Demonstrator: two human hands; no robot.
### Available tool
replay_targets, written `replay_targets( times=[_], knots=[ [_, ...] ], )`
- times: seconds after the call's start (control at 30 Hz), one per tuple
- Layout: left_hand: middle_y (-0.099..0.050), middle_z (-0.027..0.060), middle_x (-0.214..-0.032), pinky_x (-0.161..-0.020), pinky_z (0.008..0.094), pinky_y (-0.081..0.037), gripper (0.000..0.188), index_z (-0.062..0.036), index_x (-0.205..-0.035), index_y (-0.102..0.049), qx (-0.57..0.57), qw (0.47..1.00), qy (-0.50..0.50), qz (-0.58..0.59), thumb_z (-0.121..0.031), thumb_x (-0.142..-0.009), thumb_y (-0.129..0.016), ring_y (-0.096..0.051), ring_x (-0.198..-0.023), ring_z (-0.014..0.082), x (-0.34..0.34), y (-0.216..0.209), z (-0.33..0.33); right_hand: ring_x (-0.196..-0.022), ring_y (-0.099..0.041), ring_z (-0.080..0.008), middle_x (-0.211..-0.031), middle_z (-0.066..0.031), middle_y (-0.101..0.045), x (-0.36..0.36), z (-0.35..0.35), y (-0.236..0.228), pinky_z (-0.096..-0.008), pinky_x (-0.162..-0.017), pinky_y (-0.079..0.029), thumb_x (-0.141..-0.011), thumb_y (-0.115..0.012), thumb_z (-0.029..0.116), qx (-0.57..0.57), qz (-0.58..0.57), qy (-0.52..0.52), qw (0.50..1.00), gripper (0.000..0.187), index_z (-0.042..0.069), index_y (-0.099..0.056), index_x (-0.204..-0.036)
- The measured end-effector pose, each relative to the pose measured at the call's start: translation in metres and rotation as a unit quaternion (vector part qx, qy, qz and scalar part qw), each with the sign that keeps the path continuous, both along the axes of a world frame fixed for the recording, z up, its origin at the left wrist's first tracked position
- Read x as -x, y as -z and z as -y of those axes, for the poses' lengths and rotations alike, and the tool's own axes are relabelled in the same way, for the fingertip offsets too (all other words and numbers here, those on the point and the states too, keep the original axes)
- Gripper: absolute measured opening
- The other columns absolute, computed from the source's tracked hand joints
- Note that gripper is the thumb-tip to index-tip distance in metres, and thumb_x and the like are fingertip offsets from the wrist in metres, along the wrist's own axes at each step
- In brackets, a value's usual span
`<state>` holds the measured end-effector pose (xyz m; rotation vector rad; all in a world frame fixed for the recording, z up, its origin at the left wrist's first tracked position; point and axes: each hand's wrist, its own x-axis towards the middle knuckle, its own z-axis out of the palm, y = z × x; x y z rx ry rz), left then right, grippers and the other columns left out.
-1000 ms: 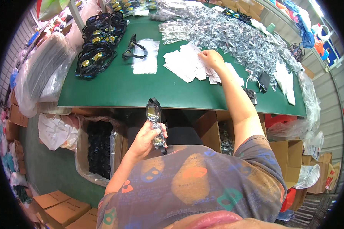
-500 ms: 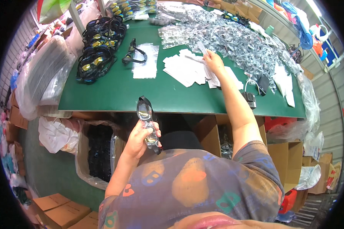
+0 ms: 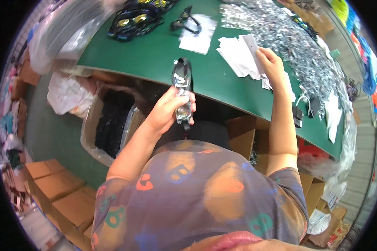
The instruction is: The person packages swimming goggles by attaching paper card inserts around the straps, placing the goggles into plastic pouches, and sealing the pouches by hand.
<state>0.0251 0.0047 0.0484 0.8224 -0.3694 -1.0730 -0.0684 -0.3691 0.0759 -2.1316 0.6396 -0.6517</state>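
One pair of goggles (image 3: 182,78) sits gripped in my left fingers (image 3: 180,101), near the edge of the tabletop (image 3: 211,72); my right fingers (image 3: 264,53) pinch a white card (image 3: 250,43) over the spread of white papers (image 3: 237,57).

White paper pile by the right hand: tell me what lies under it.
The green tabletop shows around the white paper pile and probably continues beneath; anything directly under the pile is covered and cannot be seen.

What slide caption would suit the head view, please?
Left hand grips goggles; right hand holds a white slip over the green table.
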Motion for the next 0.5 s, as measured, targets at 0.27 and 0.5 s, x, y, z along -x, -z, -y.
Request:
replay_targets(
  times=[0.27,0.5],
  knots=[
    [-0.065,0.0053,-0.113,-0.079,0.0384,-0.061,0.04,-0.007,-0.133,-0.05,-0.012,0.998,-0.061,0.016,-0.034,-0.106,-0.059,-0.067,-0.099,0.0166,-0.01,0.017,0.006,-0.091,-0.065,-0.0084,-0.095,-0.0011,-0.072,0.01,-0.189,-0.022,-0.0264,-0.086,-0.051,-0.094,-0.074,0.013,-0.468,0.007,-0.268,0.842,0.015,0.001,-0.074,-0.104],
    [-0.061,0.0091,-0.131,-0.099,0.0387,-0.053,0.058,-0.004,-0.144,-0.048,-0.012,0.997,-0.079,-0.017,-0.05,-0.109,-0.042,-0.062,-0.117,0.0182,0.0,0.016,0.01,-0.109,-0.058,-0.0137,-0.131,-0.0066,-0.055,-0.018,-0.226,0.029,-0.0292,-0.089,-0.05,-0.096,-0.073,0.017,-0.391,0.194,-0.172,0.883,0.017,0.0,-0.076,-0.099]
  ],
)
